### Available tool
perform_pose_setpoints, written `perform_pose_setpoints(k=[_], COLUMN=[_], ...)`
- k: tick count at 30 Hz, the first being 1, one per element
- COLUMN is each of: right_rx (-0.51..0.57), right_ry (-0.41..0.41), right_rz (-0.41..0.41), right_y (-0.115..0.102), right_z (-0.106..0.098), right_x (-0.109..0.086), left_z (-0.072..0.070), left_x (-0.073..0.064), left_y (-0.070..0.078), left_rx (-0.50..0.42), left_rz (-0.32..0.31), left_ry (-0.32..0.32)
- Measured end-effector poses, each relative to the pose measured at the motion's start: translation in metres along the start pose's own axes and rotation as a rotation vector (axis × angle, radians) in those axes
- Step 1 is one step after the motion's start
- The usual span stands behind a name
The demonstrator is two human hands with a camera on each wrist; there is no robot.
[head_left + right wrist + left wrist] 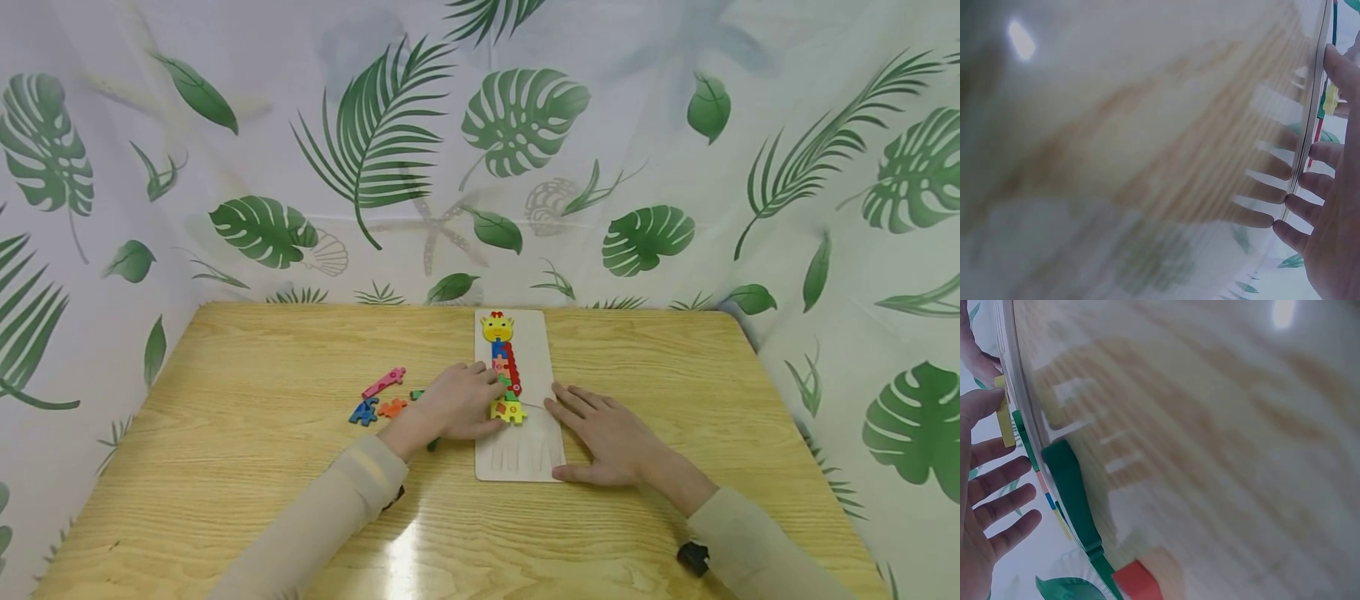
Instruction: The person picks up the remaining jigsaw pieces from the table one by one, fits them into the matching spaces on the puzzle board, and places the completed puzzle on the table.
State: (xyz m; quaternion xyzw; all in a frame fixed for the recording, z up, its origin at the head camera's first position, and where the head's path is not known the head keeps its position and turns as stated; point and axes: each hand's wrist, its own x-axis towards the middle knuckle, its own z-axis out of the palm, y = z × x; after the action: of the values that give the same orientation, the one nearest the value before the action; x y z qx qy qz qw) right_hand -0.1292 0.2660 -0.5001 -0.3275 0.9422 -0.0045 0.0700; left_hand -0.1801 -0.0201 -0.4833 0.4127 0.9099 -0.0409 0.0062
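I see left hand (467,403) pinching yellow puzzle piece (514,413), right hand (611,440), fingers spread, touching right edge of puzzle board (525,454), side edges of tabletop (600,542) well apart

The table (720,358) offers open passage on the right, until the right hand (611,433) blocks the lower right edge of the board (534,350). Opposite, the left hand (461,404) and its sleeve (315,508) bar the way, beside a pink piece (383,382), blue piece (364,412) and orange piece (392,407). The board's far right corner is reachable from above; leafy cloth (645,167) walls off the back.
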Motion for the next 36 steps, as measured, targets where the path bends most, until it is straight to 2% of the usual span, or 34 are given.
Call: perform_pose_setpoints(k=[7,22,36], right_rx=[0.004,0.009,0.009], right_ry=[0.004,0.000,-0.003], right_rz=[0.003,0.001,0.007], right_y=[0.0004,-0.0007,-0.0009], right_z=[0.0015,-0.0001,-0.0006], right_x=[0.0003,-0.0007,-0.0008], left_z=[0.0009,0.0015,0.0047], left_x=[0.0020,0.0059,0.0066], left_y=[0.0013,0.0044,0.0042], left_rx=[0.027,0.056,0.072], left_rz=[0.007,-0.005,0.003], left_ry=[0.003,-0.032,-0.022])
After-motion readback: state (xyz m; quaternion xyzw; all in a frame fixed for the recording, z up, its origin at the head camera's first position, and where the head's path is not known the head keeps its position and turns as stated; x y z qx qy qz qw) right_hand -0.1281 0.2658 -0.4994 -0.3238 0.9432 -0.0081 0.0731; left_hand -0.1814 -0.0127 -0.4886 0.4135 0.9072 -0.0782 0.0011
